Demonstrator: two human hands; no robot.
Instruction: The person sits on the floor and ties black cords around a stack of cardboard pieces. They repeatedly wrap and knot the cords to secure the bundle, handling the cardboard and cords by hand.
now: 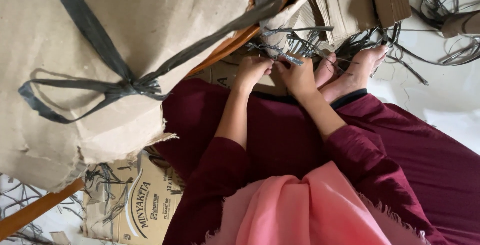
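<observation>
1. Pink scarf (pixel 305 210) sits closest to the lens, draped over the dark red clothes of whoever's wearing the camera.
2. Landmark for everything: the big cardboard bundle (pixel 100 65), tied crosswise with grey plastic strap (pixel 107 82) knotted on its face, probably so the sheets stay in one stack.
3. Right of the bundle, both hands meet. Left hand (pixel 252 72) is curled into a tight pinch on a thin strand of grey strap (pixel 280 54); right hand (pixel 300 75) is pinched shut on the same strand, knuckle to knuckle with the left. Looks like they're held close so the strand stays taut between them.
4. Bare feet (pixel 352 70) rest on the floor just right of the hands, well right of the bundle.
5. More loose strap (pixel 440 20) lies tangled on the pale floor (pixel 450 100), far right of the bundle.
6. Below the bundle, a flattened brown box (pixel 137 210) with dark print and a curved logo lies flat.
7. An orange wooden piece (pixel 35 210) pokes out under the bundle.
</observation>
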